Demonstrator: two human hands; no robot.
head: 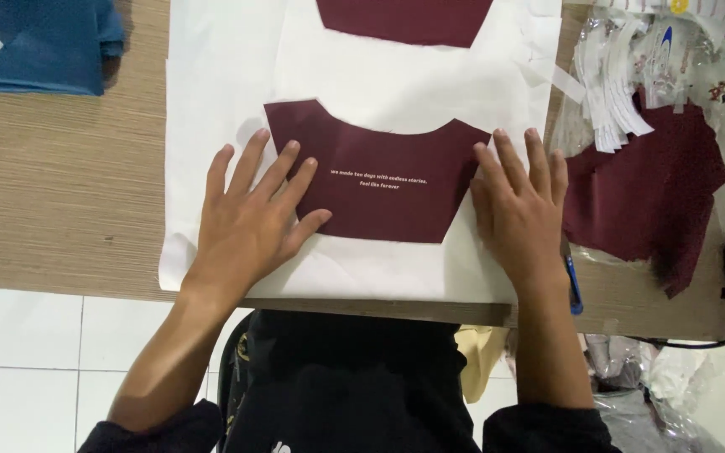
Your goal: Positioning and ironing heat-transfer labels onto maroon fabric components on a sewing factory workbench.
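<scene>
Maroon fabric piece (388,180), cut w/ a curved notch along its far edge and a line of small white print mid-panel, lies flat on a white sheet (211,101) on the wood-grain table (60,193), between the two hands. Head view: left hand (249,222) lies palm-down, fingers (283,164) spread wide, holding nothing; index, middle and ring tips rest on the piece's left part, thumb pointing in along its lower left edge, heel of hand on the sheet. Right hand (518,205) also flat, fingers close together and straight, gripping nothing; inner fingers touch the piece's right edge, the rest press the sheet just beside it. Beyond the fingertips, a second maroon piece (404,18) sits at the sheet's far end. Right of the right hand: loose maroon cloth (648,193), a heap of clear plastic bags w/ white paper strips (623,75), a blue pen (575,289) by the wrist. Far left of the left hand: folded blue cloth (44,42).
</scene>
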